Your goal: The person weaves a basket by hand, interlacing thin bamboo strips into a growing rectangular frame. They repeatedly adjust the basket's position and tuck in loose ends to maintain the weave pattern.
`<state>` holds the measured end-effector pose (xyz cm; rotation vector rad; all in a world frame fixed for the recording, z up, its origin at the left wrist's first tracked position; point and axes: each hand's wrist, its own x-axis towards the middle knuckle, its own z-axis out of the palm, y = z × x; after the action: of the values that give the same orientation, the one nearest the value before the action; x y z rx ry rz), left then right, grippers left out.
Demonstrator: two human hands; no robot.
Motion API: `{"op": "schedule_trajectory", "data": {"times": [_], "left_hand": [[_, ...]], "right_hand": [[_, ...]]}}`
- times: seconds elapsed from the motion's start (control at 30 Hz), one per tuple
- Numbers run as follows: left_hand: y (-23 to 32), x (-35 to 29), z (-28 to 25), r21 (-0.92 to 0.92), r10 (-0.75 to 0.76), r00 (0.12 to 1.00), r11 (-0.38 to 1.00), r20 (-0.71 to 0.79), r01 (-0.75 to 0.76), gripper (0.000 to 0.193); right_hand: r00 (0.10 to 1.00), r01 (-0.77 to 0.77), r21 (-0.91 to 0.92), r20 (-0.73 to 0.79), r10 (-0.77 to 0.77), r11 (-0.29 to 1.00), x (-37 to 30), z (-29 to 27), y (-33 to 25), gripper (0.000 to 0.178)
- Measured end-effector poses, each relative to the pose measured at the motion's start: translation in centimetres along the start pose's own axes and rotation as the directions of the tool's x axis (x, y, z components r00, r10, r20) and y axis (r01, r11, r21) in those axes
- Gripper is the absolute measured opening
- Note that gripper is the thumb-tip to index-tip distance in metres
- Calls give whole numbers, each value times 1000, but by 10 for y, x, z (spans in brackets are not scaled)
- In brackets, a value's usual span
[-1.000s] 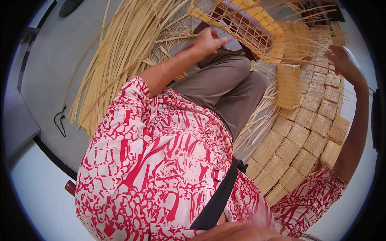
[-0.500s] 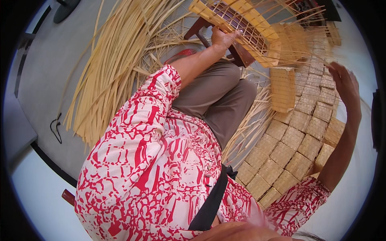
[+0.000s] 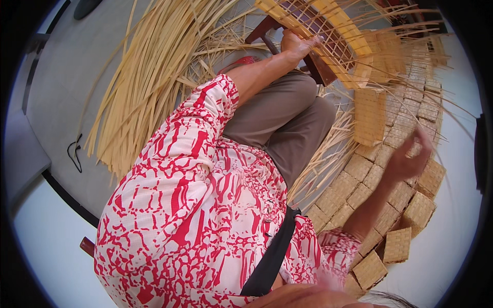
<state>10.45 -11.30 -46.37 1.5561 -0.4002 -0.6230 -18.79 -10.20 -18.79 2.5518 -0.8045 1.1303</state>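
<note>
At the top centre, a yellow wooden frame (image 3: pixel 339 15) carries an open lattice of thin pale strips (image 3: pixel 321 25), with loose strip ends sticking out to the right. My left hand (image 3: pixel 299 45) is closed on the near edge of this frame, its thumb lying against the lattice. Over the rows of small woven boxes (image 3: pixel 359 169) on the right is my right hand (image 3: pixel 408 156), apart from the frame. Its fingers are curled and smeared by motion, so I cannot make out whether anything is in them. Under the frame stands a dark red-brown wooden stool (image 3: pixel 321 69).
A large fan of long pale strips (image 3: pixel 138 87) covers the floor at the left, and more strips (image 3: pixel 328 149) lie beside my knees. A yellowish woven block (image 3: pixel 370 117) stands just below the frame. A black cord loop (image 3: pixel 75 156) lies at the far left.
My right hand has swung down and inward, away from the strip ends at the frame's right. My left hand keeps its hold. The whole view has shifted slightly, showing more boxes at lower right.
</note>
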Motion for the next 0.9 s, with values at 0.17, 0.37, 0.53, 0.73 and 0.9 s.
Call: {"op": "schedule_trajectory", "data": {"times": [0.17, 0.37, 0.53, 0.73, 0.9], "left_hand": [[0, -1, -11, -102, -51, 998, 993, 23, 54, 72], [22, -13, -22, -263, 62, 998, 963, 9, -58, 80], [26, -14, -45, 90, -61, 991, 995, 122, 50, 101], [28, -32, -79, 117, -214, 952, 974, 219, 192, 107], [-9, -36, -165, 112, -120, 969, 989, 215, 98, 80]], "right_hand": [[936, -39, 254, 349, -54, 966, -59, 85, -62, 35], [674, -445, 95, 691, 263, 890, -63, 197, -45, 58], [571, -446, -77, 743, 350, 892, -61, 222, -53, 66], [735, -377, 25, 617, 283, 926, -77, 228, -30, 70], [730, -524, 118, 572, 374, 843, -80, 205, -31, 66]]}}
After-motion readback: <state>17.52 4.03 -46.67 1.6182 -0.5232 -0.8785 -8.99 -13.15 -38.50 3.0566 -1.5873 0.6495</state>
